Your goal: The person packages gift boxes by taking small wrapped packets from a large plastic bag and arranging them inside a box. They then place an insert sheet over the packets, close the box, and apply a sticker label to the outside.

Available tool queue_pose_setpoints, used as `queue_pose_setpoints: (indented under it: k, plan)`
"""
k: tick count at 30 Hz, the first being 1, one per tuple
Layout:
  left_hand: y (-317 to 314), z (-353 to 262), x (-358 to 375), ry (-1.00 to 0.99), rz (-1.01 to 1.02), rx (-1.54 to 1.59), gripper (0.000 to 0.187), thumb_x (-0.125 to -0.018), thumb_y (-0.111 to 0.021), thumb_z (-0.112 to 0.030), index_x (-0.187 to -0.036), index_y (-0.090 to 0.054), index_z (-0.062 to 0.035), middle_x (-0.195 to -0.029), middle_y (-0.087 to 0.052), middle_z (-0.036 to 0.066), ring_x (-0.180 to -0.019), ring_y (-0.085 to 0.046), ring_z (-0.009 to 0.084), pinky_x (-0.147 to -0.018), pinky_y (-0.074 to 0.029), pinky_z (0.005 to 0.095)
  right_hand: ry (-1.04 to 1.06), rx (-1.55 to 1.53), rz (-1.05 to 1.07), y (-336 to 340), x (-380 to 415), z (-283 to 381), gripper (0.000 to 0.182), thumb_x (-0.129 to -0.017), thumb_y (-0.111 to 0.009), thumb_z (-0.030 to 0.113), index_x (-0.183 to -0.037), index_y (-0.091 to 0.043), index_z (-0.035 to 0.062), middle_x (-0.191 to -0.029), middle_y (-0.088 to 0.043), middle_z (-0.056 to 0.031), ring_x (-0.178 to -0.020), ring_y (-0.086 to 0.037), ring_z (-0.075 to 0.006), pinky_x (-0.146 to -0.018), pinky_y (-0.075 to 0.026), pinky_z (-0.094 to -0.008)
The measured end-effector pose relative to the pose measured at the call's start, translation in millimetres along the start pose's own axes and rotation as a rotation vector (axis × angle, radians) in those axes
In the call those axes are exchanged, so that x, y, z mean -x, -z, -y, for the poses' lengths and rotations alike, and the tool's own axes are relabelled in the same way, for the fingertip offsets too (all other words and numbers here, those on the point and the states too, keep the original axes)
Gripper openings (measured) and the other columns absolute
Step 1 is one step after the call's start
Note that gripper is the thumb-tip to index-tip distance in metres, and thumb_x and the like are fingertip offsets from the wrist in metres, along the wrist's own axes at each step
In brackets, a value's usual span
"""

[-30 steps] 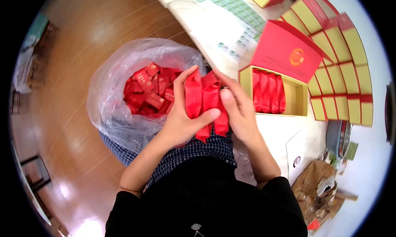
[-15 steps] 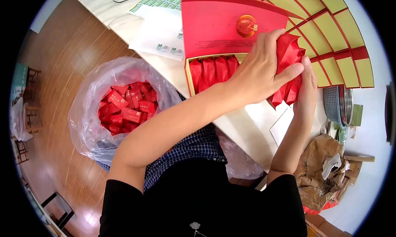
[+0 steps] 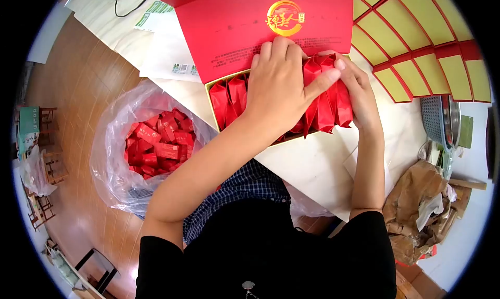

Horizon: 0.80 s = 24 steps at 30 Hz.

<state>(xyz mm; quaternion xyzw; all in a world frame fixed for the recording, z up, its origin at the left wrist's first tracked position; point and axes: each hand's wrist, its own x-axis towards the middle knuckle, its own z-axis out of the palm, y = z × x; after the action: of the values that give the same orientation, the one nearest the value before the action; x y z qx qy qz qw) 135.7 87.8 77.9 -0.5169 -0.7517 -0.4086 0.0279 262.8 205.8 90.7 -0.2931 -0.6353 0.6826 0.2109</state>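
Change: half a second ago both hands held the bunch of red packets above the right end of the box; now the bunch is down in the box beside the packets already there.
Left hand (image 3: pixel 276 85): palm down, fingers spread over the red packets (image 3: pixel 325 98), thumb pressing their right side, gripping them.
Right hand (image 3: pixel 359 93): curled round the bunch's far side, fingers closed against it.
Packets in the box (image 3: pixel 229 98): standing upright in a row at the left end, touching the held bunch.
Box (image 3: pixel 211 98): gold-walled, open, on the white table (image 3: pixel 317 163), its red lid (image 3: pixel 245 23) raised behind the hands.
Plastic bag (image 3: pixel 117 142): clear, left of the person's lap, holding loose red packets.
Empty boxes (image 3: pixel 411 44): yellow inside, fanned at upper right.
Brown paper (image 3: pixel 416 200): crumpled, lower right.
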Motion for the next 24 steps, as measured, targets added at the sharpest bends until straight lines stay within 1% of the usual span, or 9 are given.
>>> queue_pose_setpoints:
  k: [7, 13, 16, 18, 19, 20, 22, 23, 24]
  plan:
    - [-2, 2, -3, -0.062, -0.069, -0.03, 0.033, -0.087, -0.061, -0.033, -0.086, -0.061, -0.0003, -0.091, -0.055, 0.012, -0.087, -0.052, 0.0273, -0.075, -0.043, 0.0399, 0.096, 0.238, 0.028, 5, -1, -8, 0.041, -0.096, -0.058, 0.03, -0.121, -0.059, -0.0024, -0.108, -0.064, -0.0094, -0.1, -0.059, -0.0149, -0.088, -0.047, -0.0269]
    - [-4, -1, -3, -0.033, -0.014, -0.165, 0.03, -0.085, -0.064, -0.03, -0.098, -0.058, -0.003, -0.091, -0.055, 0.01, -0.09, -0.052, 0.0267, -0.076, -0.045, 0.0397, 0.198, 0.429, 0.027, -7, 2, 0, 0.034, -0.096, -0.057, 0.025, -0.119, -0.059, 0.0004, -0.102, -0.065, -0.0082, -0.093, -0.06, -0.0143, -0.084, -0.047, -0.0267]
    - [-12, 4, -2, -0.113, -0.04, -0.341, 0.032, -0.082, -0.066, -0.031, -0.099, -0.056, -0.0063, -0.092, -0.053, 0.007, -0.089, -0.052, 0.0237, -0.075, -0.044, 0.0366, 0.226, 0.48, -0.044, -11, 3, -8, 0.022, -0.095, -0.058, 0.02, -0.106, -0.056, 0.0001, -0.092, -0.066, -0.0112, -0.079, -0.064, -0.0195, -0.073, -0.05, -0.0309]
    - [-14, -1, -4, -0.116, 0.004, -0.425, 0.032, -0.081, -0.066, -0.031, -0.099, -0.056, -0.0071, -0.093, -0.052, 0.006, -0.09, -0.051, 0.0226, -0.074, -0.043, 0.0353, 0.25, 0.906, -0.036, -15, 6, -7, 0.018, -0.094, -0.059, 0.016, -0.095, -0.049, 0.0004, -0.081, -0.063, -0.0169, -0.067, -0.062, -0.0309, -0.062, -0.048, -0.0372]
    - [-13, -3, -5, -0.123, 0.056, -0.509, 0.032, -0.08, -0.066, -0.031, -0.099, -0.056, -0.0079, -0.093, -0.051, 0.006, -0.09, -0.05, 0.0216, -0.074, -0.042, 0.034, 0.313, 0.908, -0.042, -15, 6, -9, 0.018, -0.094, -0.058, 0.016, -0.093, -0.049, 0.0, -0.077, -0.06, -0.0208, -0.068, -0.058, -0.0397, -0.06, -0.046, -0.0421]
    - [-14, -1, -4, -0.115, 0.044, -0.513, 0.032, -0.08, -0.066, -0.031, -0.099, -0.056, -0.0079, -0.093, -0.051, 0.006, -0.09, -0.05, 0.0216, -0.074, -0.042, 0.034, 0.325, 0.913, -0.034, -15, 6, -11, 0.018, -0.094, -0.058, 0.016, -0.093, -0.049, 0.0, -0.077, -0.06, -0.0208, -0.068, -0.058, -0.0397, -0.06, -0.046, -0.0421]
    - [-15, 3, -4, -0.18, 0.006, -0.491, 0.023, -0.079, -0.064, -0.026, -0.093, -0.056, -0.0107, -0.092, -0.051, 0.005, -0.091, -0.048, 0.0199, -0.074, -0.038, 0.033, 0.282, 0.923, -0.039, -14, 5, -12, 0.019, -0.097, -0.055, 0.016, -0.094, -0.05, -0.0014, -0.072, -0.054, -0.0162, -0.063, -0.049, -0.0249, -0.062, -0.044, -0.0344]
    - [-10, 5, -4, -0.148, 0.101, -0.391, 0.028, -0.082, -0.063, -0.028, -0.101, -0.057, -0.0078, -0.1, -0.054, 0.007, -0.098, -0.05, 0.0217, -0.08, -0.039, 0.0358, 0.323, 0.936, -0.064, -16, 7, -9, 0.019, -0.095, -0.056, 0.018, -0.093, -0.051, -0.0003, -0.077, -0.062, -0.0226, -0.072, -0.06, -0.0427, -0.061, -0.046, -0.0446]
    - [-2, 5, -1, -0.149, 0.077, -0.392, 0.028, -0.082, -0.063, -0.028, -0.101, -0.057, -0.0078, -0.1, -0.054, 0.007, -0.098, -0.05, 0.0217, -0.08, -0.039, 0.0358, 0.34, 0.933, -0.082, -17, 7, -10, 0.019, -0.095, -0.055, 0.018, -0.092, -0.051, -0.0001, -0.076, -0.062, -0.023, -0.072, -0.06, -0.0436, -0.062, -0.046, -0.0458]
